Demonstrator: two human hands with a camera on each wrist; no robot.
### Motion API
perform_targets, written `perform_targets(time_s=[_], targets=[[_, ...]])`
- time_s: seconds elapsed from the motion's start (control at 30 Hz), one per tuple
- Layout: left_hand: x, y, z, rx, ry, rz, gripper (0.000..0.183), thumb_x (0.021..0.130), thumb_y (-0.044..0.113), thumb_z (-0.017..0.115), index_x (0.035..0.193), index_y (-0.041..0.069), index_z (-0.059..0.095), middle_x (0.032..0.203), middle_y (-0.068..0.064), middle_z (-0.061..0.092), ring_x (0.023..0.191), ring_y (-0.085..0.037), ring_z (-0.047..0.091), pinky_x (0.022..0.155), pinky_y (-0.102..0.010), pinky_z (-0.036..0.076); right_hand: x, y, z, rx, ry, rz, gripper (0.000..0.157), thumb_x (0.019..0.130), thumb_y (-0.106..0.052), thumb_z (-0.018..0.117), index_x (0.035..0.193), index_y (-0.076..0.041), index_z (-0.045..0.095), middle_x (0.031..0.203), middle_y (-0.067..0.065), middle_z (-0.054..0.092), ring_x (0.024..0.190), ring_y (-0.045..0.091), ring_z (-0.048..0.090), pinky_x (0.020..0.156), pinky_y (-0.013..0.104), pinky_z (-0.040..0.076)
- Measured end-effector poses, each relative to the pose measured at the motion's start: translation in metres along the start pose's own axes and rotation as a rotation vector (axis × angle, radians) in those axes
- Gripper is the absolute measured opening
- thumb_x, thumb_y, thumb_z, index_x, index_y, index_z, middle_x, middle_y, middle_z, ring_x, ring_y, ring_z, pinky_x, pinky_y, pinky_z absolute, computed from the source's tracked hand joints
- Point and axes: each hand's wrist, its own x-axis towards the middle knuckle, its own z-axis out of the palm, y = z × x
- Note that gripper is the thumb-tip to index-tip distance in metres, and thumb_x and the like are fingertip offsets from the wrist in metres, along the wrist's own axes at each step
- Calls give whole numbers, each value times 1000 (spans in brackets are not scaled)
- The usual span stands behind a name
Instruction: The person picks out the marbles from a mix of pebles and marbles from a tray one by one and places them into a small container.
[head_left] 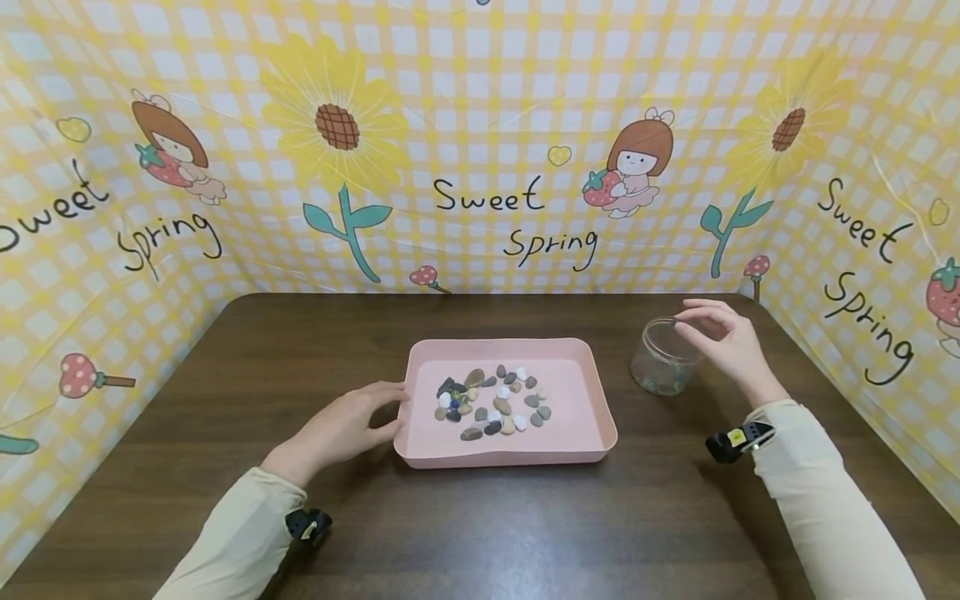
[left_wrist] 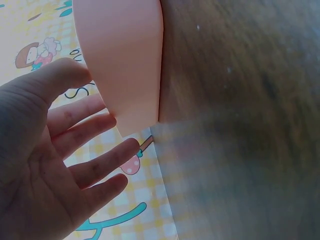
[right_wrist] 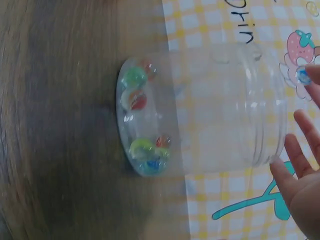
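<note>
My right hand (head_left: 723, 342) is above the mouth of a clear plastic jar (head_left: 652, 367), pinching a small clear marble with blue in it (right_wrist: 303, 75) between thumb and a finger. Several coloured glass marbles (right_wrist: 135, 100) lie on the jar's bottom. At the left end of a pink tray (head_left: 585, 417), my left hand (head_left: 341, 429) touches the rim with loosely extended fingers and holds nothing. Several pebbles (head_left: 502, 407) in white, grey, brown and black are spread over the tray. Among them, at the left, lie a few shiny pieces (head_left: 454, 404), including a blue one.
The dark wooden table (head_left: 480, 533) carries the tray near its middle and the jar to the right. A yellow checked cloth (head_left: 480, 125) with flowers and lettering hangs behind and along both sides. A small black device (head_left: 738, 442) is strapped to each wrist.
</note>
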Motion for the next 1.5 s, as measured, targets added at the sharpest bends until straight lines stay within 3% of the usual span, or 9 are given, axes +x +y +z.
perform_targets(time_s=[0.17,0.4,0.6,0.7,0.83,1.0,1.2,1.3,1.5], targets=[[0,1,-1,-1,-7,-7,39,88,21,63,122,3,59,131,-16,57,120,-32,54,101,-49,43,-1,6,-2,-122,35,87,28,87,-16,65,101,8,64,104,-26,48,95,-16,45,83,0,41],[1,0,0,6,1,3,39,88,21,63,122,3,59,130,-16,57,120,-32,54,101,-49,43,-4,11,-3,-244,29,182,30,88,-20,62,103,5,65,114,18,57,81,-13,49,71,4,39],[1,-1,1,12,8,13,39,88,22,62,121,3,59,130,-16,57,120,-32,55,101,-49,44,-3,13,-3,-347,20,226,29,88,-23,61,103,2,66,107,26,63,89,19,57,75,24,41],[1,-1,1,15,11,16,39,88,22,62,121,3,60,130,-15,57,119,-31,55,101,-48,44,-2,12,-3,-359,16,237,30,89,-24,59,103,1,66,106,25,63,85,11,55,75,27,41],[1,-1,1,15,12,17,39,88,22,63,121,3,60,129,-15,58,119,-31,55,101,-48,44,0,5,0,-330,43,203,28,89,-22,60,103,1,66,110,22,62,81,-8,45,77,23,42],[1,-1,1,14,9,11,39,88,22,63,121,3,60,129,-15,58,119,-32,55,101,-49,44,6,-18,12,-269,68,105,23,88,-17,62,100,2,67,116,19,60,88,-11,44,78,9,41],[1,0,0,17,13,11,39,87,22,63,121,3,60,130,-16,57,119,-32,55,100,-49,44,14,-48,33,-152,6,38,21,87,-15,64,99,3,68,117,16,59,98,-14,42,99,35,47],[1,0,0,20,12,11,38,88,22,62,121,2,60,130,-16,57,119,-32,55,100,-49,44,16,-61,46,-85,-60,14,20,87,-13,64,99,3,67,118,18,59,106,-1,47,101,49,43],[1,0,0,18,13,10,38,88,22,62,121,2,60,130,-15,57,119,-31,55,100,-48,44,18,-83,73,39,-203,-2,20,87,-11,64,101,4,66,121,19,57,121,30,48,107,52,37]])
